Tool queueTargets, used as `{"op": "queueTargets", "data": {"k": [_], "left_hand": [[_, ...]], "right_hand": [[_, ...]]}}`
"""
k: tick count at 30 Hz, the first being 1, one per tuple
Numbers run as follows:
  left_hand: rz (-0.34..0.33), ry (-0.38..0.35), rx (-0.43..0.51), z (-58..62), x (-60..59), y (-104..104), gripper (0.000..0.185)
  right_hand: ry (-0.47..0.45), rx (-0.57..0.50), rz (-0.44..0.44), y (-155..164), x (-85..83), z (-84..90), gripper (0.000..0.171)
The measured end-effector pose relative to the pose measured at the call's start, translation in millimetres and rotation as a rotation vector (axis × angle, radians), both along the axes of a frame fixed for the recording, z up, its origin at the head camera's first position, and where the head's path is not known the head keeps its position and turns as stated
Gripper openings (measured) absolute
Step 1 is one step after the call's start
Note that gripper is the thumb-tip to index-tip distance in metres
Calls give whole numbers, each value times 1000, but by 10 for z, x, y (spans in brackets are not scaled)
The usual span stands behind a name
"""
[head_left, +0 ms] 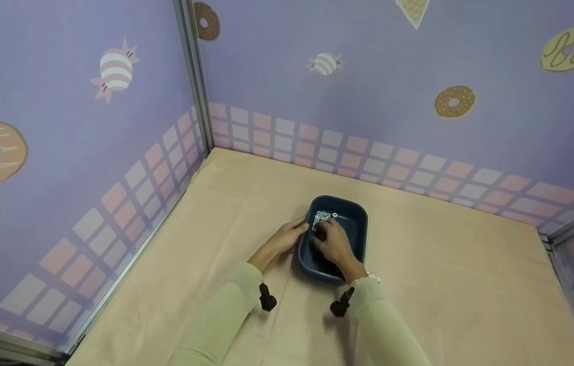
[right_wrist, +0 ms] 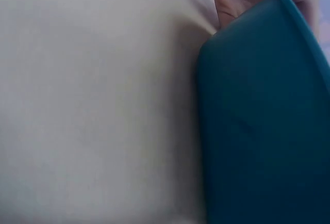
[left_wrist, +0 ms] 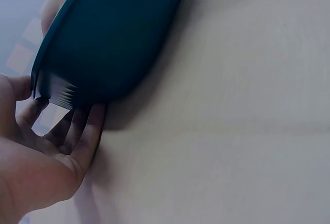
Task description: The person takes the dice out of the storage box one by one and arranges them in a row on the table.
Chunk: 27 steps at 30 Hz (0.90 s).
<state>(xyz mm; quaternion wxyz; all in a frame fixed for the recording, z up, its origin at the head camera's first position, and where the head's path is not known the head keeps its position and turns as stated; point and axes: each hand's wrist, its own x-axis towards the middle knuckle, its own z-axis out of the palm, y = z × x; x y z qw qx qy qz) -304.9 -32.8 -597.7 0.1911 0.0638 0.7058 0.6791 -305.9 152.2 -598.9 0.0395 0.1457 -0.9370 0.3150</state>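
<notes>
A dark blue rectangular tub [head_left: 363, 223] with rounded corners sits on the cloth-covered surface. My left hand [head_left: 286, 238] holds its left side. In the left wrist view, the thumb of the left hand [left_wrist: 46, 167] lies at the rim and the other fingers rest against the outer wall of the tub [left_wrist: 113, 33]. My right hand [head_left: 337, 245] reaches down inside the tub, fingers bent. Something dark shows by those fingers, too shadowed to identify. Near the fingertips lies a white-and-dark patterned item [head_left: 322, 216]. The right wrist view shows mostly the tub's outer wall [right_wrist: 263, 121].
A beige cloth [head_left: 449, 284] covers the work surface. Purple walls [head_left: 277, 61] with sweets printed on them stand at the left, back and right. A small white patterned piece [head_left: 374, 277] shows beside the right wrist, and dark mounts [head_left: 267, 299] hang at both cuffs.
</notes>
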Motion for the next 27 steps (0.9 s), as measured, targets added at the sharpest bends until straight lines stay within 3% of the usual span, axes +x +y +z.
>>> {"op": "queueTargets", "data": {"k": [14, 23, 27], "left_hand": [[25, 42, -96, -13, 18, 18, 52], [24, 21, -85, 4, 11, 33, 52], [14, 15, -75, -12, -1, -6, 53]], "right_hand": [[-1, 50, 21, 24, 9, -19, 33], [-24, 49, 22, 33, 1, -44, 25], [11, 56, 55, -3, -14, -62, 17]]}}
